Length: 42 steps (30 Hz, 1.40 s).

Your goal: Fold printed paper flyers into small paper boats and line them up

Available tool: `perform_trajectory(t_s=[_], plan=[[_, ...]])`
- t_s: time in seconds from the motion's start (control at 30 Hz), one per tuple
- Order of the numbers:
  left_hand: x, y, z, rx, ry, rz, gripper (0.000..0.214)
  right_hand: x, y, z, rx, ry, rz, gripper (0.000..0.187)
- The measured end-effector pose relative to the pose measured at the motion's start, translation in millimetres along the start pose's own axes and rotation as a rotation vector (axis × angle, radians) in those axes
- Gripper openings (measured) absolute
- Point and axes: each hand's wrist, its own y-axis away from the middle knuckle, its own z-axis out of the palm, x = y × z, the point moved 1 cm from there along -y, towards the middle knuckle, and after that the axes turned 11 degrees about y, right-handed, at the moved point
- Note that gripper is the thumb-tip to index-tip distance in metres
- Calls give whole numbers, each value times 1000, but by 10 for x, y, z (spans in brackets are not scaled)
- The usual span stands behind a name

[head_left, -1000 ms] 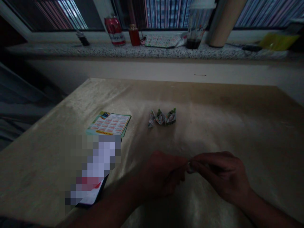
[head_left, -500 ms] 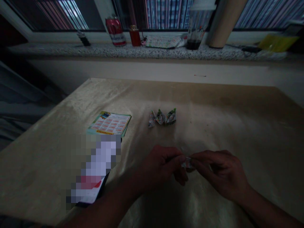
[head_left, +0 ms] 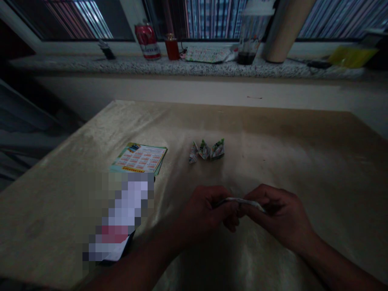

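A thin strip of folded paper (head_left: 241,200) spans the gap between my two hands, seen nearly edge-on above the table (head_left: 273,145). My left hand (head_left: 214,208) pinches its left part between thumb and fingers. On the other side, my right hand (head_left: 277,210) grips the right part the same way, thumb below the edge. The two thumbs almost meet in the middle. Beyond the hands stand three small folded paper pieces (head_left: 204,150) with printed, green-tipped surfaces, lined up side by side. The fingers hide most of the held paper.
Left of the paper pieces lies a stack of printed cards (head_left: 141,157). A phone (head_left: 121,218), largely pixelated, is near my left forearm. On the windowsill (head_left: 197,72) are a red can (head_left: 147,42), a red bottle (head_left: 172,47), a cup (head_left: 248,40) and a brown cylinder (head_left: 283,36).
My right hand has shifted left and slightly up, closer to my left hand. The held paper now shows as a longer, thin edge. The three folded pieces have stayed put.
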Motion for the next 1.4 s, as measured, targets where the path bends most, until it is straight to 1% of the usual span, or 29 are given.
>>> perform_trajectory(t_s=[0.1,0.23,0.3,0.37,0.47,0.53,0.73,0.83,0.93,1.1,1.23,1.4], plan=[[-35,-4,-16,-9,56,-20,28,3,-6,8,-6,20,18,17],[-64,-23,-61,-59,135,-70,30,-12,-24,10,12,82,-35,15],[-51,-25,-69,-74,122,-89,32,-26,-34,8,2,48,-44,14],[-24,-21,-58,-66,97,-76,33,-47,-39,-2,9,-15,-63,10],[12,-14,-15,-48,96,-40,36,-76,-27,-28,75,-12,-156,4],[21,-15,13,-43,94,-28,36,-78,-12,-39,112,53,-212,7],[-16,-33,-7,6,6,-3,33,-36,-17,-9,162,171,-234,4],[-38,-33,-39,31,15,23,32,-42,-21,4,245,257,-263,4],[-36,-36,-50,94,55,52,36,-49,-8,-5,315,328,-315,6],[-29,-50,-61,166,32,145,30,-31,11,-1,285,385,-415,13],[-67,-59,-86,213,21,175,41,-8,3,28,267,382,-460,20],[-62,-71,-69,214,105,228,50,7,-12,37,221,357,-493,25]])
